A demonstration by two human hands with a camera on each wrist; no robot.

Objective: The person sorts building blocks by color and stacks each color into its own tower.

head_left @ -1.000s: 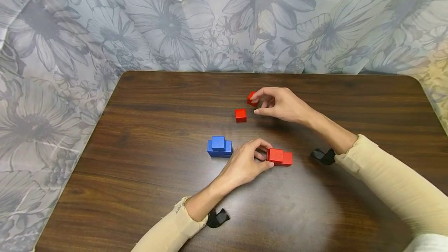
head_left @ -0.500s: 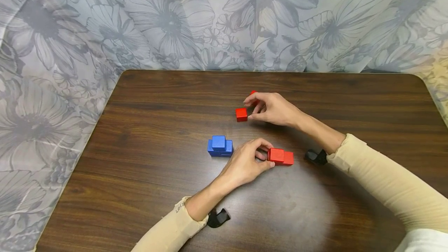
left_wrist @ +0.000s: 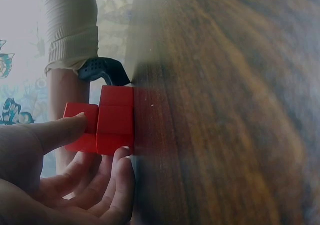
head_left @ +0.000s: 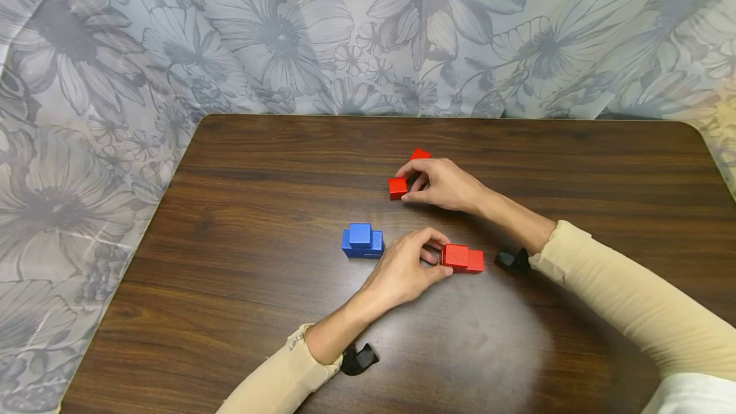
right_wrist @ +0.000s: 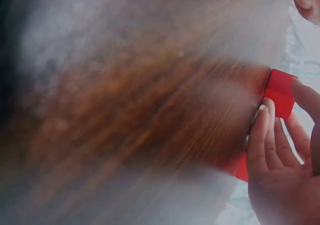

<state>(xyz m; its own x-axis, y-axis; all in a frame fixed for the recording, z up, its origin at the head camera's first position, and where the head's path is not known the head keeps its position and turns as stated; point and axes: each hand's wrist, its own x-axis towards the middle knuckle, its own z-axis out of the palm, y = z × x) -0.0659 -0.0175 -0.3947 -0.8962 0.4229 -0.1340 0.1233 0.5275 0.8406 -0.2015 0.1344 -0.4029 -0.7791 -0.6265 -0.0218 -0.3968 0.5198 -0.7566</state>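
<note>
My left hand (head_left: 402,266) pinches a small stack of red blocks (head_left: 456,256) on the table between thumb and fingers. In the left wrist view the stack shows a row of red blocks (left_wrist: 116,120) against the tabletop, with one block (left_wrist: 82,116) on top under the thumb. Farther back, my right hand (head_left: 445,185) has thumb and fingertips on opposite sides of a single red cube (head_left: 397,188), also seen as a red cube (right_wrist: 281,92) in the right wrist view. Just behind these fingers lies another red block (head_left: 420,154), partly hidden by the hand.
Left of my left hand stands a stack of blue blocks (head_left: 361,241), close to the wrist. The brown wooden table (head_left: 241,209) has its far edge against a flower-printed cloth (head_left: 276,37). Black wrist devices (head_left: 359,359) hang below both sleeves.
My right hand has moved left and toward me, from the rear red block to the nearer red cube, and its fingers have closed in on it. My left hand stays at the red stack.
</note>
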